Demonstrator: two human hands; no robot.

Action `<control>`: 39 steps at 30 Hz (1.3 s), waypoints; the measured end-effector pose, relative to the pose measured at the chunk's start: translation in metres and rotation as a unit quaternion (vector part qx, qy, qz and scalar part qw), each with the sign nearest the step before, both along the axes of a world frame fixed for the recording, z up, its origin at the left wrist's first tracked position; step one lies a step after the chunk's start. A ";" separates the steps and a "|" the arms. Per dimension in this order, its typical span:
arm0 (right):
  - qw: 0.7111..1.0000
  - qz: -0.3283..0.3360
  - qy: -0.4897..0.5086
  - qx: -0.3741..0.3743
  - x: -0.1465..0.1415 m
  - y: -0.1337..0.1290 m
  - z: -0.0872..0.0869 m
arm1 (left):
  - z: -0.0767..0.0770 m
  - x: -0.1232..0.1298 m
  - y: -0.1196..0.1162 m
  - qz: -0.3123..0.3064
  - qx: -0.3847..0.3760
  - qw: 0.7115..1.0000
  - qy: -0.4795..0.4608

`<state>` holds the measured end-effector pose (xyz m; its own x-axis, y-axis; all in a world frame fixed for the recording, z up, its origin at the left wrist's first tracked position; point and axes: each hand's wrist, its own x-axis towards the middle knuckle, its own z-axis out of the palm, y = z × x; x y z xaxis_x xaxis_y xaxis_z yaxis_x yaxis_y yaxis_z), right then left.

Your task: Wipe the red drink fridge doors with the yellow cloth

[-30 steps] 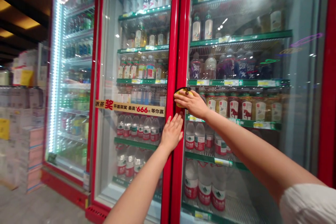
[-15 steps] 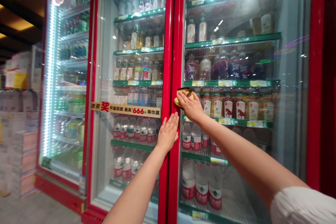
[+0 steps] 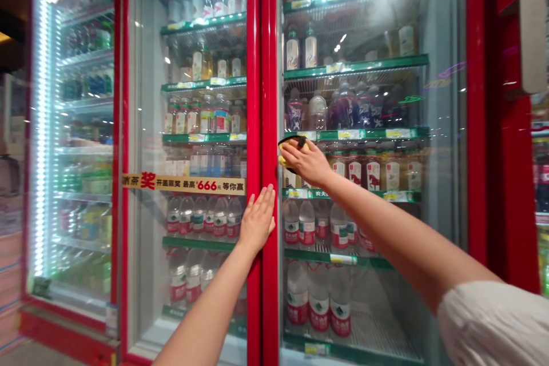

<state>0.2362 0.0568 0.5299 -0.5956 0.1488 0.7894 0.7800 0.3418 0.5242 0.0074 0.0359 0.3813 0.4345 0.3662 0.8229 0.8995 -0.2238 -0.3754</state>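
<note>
My left hand (image 3: 257,220) lies flat, fingers stretched upward, against the red door frame (image 3: 269,80) where two fridge doors meet. Higher up and to the right, my right hand (image 3: 312,163) presses a yellow cloth (image 3: 282,161) with a dark edge onto the right glass door (image 3: 444,126), close beside the frame. The fingers cover much of the cloth. Behind that glass, tea bottles (image 3: 373,174) with red and white labels line a shelf just right of my right hand. Water bottles (image 3: 306,229) stand on the shelf below.
A second glass door on the left carries a tan banner strip (image 3: 180,184) with printed characters. Farther left stands another lit drinks fridge (image 3: 86,143). A red upright (image 3: 510,183) with a pale box-like part (image 3: 534,40) edges the right side.
The view has shifted right, so the fridge appears farther left. My right hand and the cloth have moved slightly leftward relative to the shelves, while my left hand stays on the frame.
</note>
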 end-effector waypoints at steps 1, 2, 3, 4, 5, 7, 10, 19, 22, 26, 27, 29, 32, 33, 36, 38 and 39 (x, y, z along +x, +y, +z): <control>1.000 -0.007 0.002 0.001 0.017 -0.002 0.001 | 0.000 0.000 0.000 -0.002 0.000 1.000 0.000; 0.999 -0.017 0.030 0.006 0.032 -0.003 0.003 | 0.000 0.000 0.000 -0.004 0.000 1.000 -0.001; 0.997 -0.026 0.071 0.012 0.044 -0.004 0.007 | 0.001 0.000 0.000 -0.005 0.000 1.000 -0.003; 0.992 -0.033 0.119 0.017 0.051 -0.004 0.012 | 0.001 0.001 0.000 -0.005 0.000 1.000 -0.005; 0.985 -0.038 0.167 0.022 0.054 -0.004 0.015 | 0.001 0.001 0.000 -0.005 0.001 1.000 -0.006; 0.972 -0.039 0.231 0.026 0.049 -0.004 0.015 | 0.001 0.003 -0.001 -0.004 0.002 1.000 -0.009; 0.984 -0.028 0.173 0.013 0.037 -0.005 -0.005 | 0.002 0.003 -0.003 -0.001 0.003 1.000 -0.005; 0.992 -0.067 0.108 -0.004 0.107 -0.019 -0.006 | 0.013 0.024 -0.008 -0.007 0.024 1.000 -0.017; 0.976 -0.080 0.201 0.007 0.092 -0.019 0.001 | 0.028 0.067 -0.005 -0.031 0.030 0.999 -0.019; 0.995 -0.053 0.084 -0.005 0.100 -0.023 -0.026 | 0.050 0.124 -0.002 -0.069 0.015 0.997 -0.011; 0.998 -0.048 0.051 -0.008 0.112 -0.024 -0.032 | 0.055 0.134 -0.002 -0.077 0.010 0.997 -0.009; 0.998 -0.052 0.041 -0.008 0.142 -0.027 -0.036 | 0.061 0.145 -0.001 -0.088 0.004 0.996 -0.008; 0.986 -0.075 0.148 0.006 0.172 -0.027 -0.014 | 0.066 0.157 -0.001 -0.092 -0.002 0.996 -0.010; 0.978 -0.081 0.193 0.009 0.172 -0.026 -0.004 | 0.067 0.162 -0.001 -0.093 -0.005 0.996 -0.011; 0.964 -0.083 0.252 0.008 0.155 -0.024 0.014 | 0.072 0.184 -0.003 -0.092 -0.020 0.996 -0.009; 0.978 -0.069 0.198 -0.002 0.146 -0.026 0.006 | 0.075 0.198 -0.005 -0.087 -0.035 0.996 -0.009; 0.987 -0.059 0.151 -0.008 0.147 -0.028 -0.003 | 0.077 0.204 -0.005 -0.082 -0.043 0.996 -0.011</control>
<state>0.3835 0.0286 0.5272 -0.3108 0.2165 0.9255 0.9347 0.2463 0.2562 0.2113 0.0305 0.4581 0.4771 0.3614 0.8011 0.8556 -0.3991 -0.3296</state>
